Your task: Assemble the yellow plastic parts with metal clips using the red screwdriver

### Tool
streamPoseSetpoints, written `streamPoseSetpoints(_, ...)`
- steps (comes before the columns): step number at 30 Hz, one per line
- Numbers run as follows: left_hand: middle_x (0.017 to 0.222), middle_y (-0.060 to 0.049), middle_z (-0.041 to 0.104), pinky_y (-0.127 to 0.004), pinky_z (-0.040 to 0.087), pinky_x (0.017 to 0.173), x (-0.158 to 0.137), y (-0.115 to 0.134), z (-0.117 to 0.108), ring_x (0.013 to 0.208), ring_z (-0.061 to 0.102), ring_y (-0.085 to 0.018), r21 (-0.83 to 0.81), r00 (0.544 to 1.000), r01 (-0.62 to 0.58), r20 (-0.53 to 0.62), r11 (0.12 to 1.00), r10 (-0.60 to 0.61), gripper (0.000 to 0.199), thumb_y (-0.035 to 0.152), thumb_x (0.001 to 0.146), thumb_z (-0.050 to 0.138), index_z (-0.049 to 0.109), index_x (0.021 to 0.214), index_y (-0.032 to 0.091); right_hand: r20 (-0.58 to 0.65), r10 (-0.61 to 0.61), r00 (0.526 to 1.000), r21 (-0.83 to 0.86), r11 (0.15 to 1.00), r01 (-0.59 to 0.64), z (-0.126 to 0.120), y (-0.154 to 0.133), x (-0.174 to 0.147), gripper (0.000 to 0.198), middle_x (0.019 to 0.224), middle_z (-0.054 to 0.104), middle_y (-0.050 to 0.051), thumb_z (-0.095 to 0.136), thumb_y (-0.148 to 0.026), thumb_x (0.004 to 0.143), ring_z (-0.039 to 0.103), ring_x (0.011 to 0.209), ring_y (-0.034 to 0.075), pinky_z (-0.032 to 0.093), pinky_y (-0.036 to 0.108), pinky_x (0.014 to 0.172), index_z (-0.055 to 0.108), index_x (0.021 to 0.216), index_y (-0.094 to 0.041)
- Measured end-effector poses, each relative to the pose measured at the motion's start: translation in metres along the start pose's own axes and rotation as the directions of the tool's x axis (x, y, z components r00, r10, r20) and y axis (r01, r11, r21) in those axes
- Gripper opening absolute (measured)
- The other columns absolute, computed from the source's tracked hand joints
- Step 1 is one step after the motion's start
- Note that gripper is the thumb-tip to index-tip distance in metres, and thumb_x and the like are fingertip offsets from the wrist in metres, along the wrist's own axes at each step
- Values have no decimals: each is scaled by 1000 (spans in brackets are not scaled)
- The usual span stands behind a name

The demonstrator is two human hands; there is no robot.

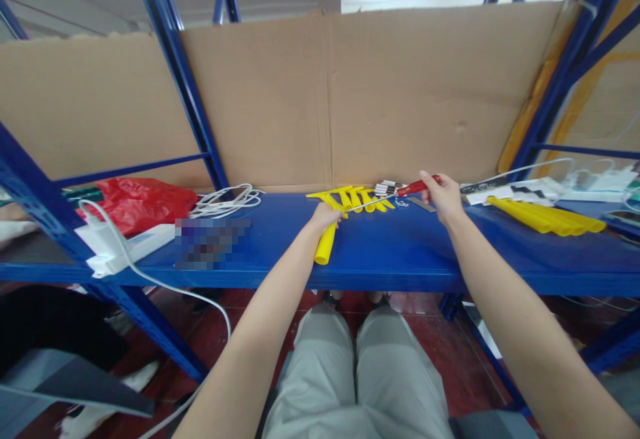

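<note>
My right hand (441, 196) is closed on the red handle of a screwdriver (413, 188). Its long metal shaft points left toward my left hand (327, 216). That hand is wrapped round a yellow plastic piece with a tube-shaped handle (325, 246) and a flared end on the blue shelf. The screwdriver's tip reaches the piece near my left fingers; the exact contact is hidden. Several similar yellow pieces (369, 200) lie in a row just beyond. Behind them is a small stack of white and dark parts (387, 188), with tiny screws (401, 203) beside it.
Yellow tubes (547, 218) lie at the right beside a white-and-black box (510, 191). To the left are a red plastic bag (143, 202), a coiled white cable (227, 200) and a white power strip (135, 246). Cardboard (400, 92) walls the back; blue posts (183, 79) flank the shelf.
</note>
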State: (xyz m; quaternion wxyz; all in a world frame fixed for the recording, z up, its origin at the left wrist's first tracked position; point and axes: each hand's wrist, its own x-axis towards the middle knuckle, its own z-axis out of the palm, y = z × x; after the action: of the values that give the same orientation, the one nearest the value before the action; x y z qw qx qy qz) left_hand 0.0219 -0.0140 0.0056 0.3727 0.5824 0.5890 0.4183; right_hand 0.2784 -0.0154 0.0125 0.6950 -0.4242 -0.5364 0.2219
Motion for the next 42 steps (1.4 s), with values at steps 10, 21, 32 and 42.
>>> streamPoseSetpoints(10, 47, 5, 49, -19, 40, 46, 0, 0, -1, 38, 44, -6, 24, 1000, -21, 22, 999, 21, 20, -6, 74, 57, 59, 65, 12, -23, 26, 999, 43, 999, -25, 3, -10, -5, 45, 42, 54, -4, 76, -59, 63, 43, 29, 9, 33, 21, 29, 60, 77, -20)
streamPoseSetpoints(21, 51, 3, 53, -20, 44, 50, 6, -4, 0, 42, 47, -7, 18, 1000, 5, 13, 1000, -5, 13, -3, 73, 62, 63, 69, 10, 136, 237, 962, 189, 947, -260, -4, -18, -6, 36, 41, 55, -3, 83, -42, 64, 58, 39, 13, 46, 18, 36, 63, 77, -16)
streamPoseSetpoints(32, 47, 4, 53, -18, 42, 48, 10, -7, 0, 40, 46, -6, 31, 1000, 5, 17, 999, -6, 17, -3, 72, 62, 60, 62, 10, 319, 107, 942, 290, 935, -205, -8, -16, -4, 30, 61, 70, 2, 80, -40, 71, 70, 56, 15, 59, 22, 54, 64, 82, -17)
streamPoseSetpoints(42, 43, 5, 48, -18, 40, 44, 0, -1, -1, 38, 45, -6, 26, 1000, -13, 15, 1000, 13, 23, -5, 73, 60, 56, 59, 12, 77, 3, 997, 127, 992, -13, 2, -7, -3, 45, 46, 57, -3, 81, -53, 61, 48, 35, 6, 37, 16, 32, 52, 63, -19)
